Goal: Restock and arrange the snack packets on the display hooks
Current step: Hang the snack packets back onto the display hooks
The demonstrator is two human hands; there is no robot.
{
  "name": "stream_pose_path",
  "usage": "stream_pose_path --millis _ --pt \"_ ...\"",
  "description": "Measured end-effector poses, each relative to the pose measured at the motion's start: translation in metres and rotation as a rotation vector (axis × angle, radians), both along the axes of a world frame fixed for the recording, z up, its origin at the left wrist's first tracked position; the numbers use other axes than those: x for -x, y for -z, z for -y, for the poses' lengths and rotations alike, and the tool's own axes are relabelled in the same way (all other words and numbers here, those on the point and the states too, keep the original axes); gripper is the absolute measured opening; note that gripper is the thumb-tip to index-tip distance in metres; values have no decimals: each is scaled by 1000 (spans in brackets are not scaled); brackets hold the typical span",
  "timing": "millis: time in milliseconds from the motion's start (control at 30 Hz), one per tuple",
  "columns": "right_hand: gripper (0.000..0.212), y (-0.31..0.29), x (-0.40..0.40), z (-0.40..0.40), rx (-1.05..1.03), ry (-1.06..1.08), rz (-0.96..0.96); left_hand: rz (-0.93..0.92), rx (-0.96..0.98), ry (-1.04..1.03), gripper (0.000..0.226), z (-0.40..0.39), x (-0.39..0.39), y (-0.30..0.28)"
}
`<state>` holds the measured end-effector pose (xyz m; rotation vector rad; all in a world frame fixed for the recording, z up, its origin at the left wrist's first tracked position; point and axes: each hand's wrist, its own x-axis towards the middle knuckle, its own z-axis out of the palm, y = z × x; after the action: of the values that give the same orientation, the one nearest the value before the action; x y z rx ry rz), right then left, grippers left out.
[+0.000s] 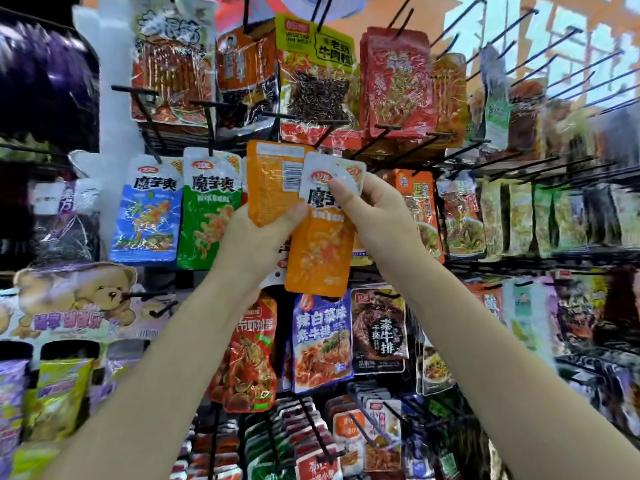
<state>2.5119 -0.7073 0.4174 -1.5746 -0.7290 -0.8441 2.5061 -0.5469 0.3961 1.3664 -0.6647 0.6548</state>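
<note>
Midway through restocking: left hand [258, 237] gripping reversed orange packet [270, 183], right hand [367, 206] pinching front-facing packet [322, 237]; hooking next.

Both forearms reach up; left hand [256, 233] and right hand [372, 209] each pinch with curled fingers

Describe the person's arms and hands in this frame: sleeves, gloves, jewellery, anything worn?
Nothing worn shows. The left hand and right hand are bare, with no gloves, and no rings are visible on the fingers. Both forearms are uncovered from wrist to the frame's bottom edge: no sleeves, watch, bracelets or markings in view. The nails look short and unpainted, though the image is too soft to be sure.
</note>
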Motion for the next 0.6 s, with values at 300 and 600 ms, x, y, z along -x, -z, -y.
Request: stream_pose_path --millis 300,600 --pt "24 -33 -36 10 -106 -11 -63 7 79 -88 12 -5 -9 -6" --pt "28 -60 -57 -5 -64 -8 -73 -50 81 -110 7 -4 -15 -9"
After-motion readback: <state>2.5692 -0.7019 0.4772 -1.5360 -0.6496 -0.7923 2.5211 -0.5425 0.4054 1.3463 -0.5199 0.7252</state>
